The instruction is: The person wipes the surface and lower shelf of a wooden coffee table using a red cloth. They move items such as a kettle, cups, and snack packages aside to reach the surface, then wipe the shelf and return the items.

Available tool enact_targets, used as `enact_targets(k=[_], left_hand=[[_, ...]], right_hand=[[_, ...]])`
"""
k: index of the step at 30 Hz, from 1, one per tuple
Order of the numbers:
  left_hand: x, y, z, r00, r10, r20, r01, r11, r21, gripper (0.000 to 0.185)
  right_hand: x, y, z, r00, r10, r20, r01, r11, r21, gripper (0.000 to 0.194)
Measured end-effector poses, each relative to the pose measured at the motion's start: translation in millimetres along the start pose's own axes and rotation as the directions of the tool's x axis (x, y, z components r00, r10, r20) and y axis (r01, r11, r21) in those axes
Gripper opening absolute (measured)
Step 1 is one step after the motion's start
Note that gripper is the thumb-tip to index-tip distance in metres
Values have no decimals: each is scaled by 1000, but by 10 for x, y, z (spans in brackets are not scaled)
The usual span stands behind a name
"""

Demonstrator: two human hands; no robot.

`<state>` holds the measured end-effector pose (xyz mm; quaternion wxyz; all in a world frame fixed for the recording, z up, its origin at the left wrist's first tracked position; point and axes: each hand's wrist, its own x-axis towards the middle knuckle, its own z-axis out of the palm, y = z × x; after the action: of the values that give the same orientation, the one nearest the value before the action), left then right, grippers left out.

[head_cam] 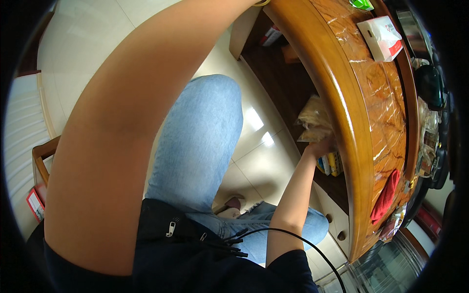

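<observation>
My left arm [121, 121] reaches across to the top edge, where a bracelet [262, 3] circles the wrist beside the counter. The left hand itself is out of view. Under the counter's rounded wooden edge, my right hand [323, 147] reaches into an open cabinet. It is against a clear plastic bag [314, 114] with pale tan contents. The counter edge and shadow hide its fingers, so whether they grip the bag is unclear. Just below that hand stand yellow and blue packages [331, 164] on the dark cabinet shelf [278, 82].
The wooden counter edge [339, 95] overhangs the cabinet. On its marbled top lie a tissue pack [381, 38] and a red cloth [385, 197]. A cabinet door [243, 31] stands open. My bent knee [216, 99] is close by, and a black cable [311, 241] loops over my right arm.
</observation>
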<state>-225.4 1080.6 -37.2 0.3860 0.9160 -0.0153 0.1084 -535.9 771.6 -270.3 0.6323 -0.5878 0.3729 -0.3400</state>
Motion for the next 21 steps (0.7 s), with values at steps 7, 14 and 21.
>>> enact_targets(k=[7,14,21], left_hand=[[-8,-98,-65,1000,16,12,-17,1000,24,45],[-80,-27,-107,999,25,48,-25,1000,8,44],[0,-118,-47,1000,20,1,-20,1000,-2,44]], right_hand=[[-86,-108,371,981,135,-137,-93,955,280,54],[-152,-326,601,964,150,-220,-22,868,496,44],[-302,-279,688,956,60,-288,41,942,332,43]])
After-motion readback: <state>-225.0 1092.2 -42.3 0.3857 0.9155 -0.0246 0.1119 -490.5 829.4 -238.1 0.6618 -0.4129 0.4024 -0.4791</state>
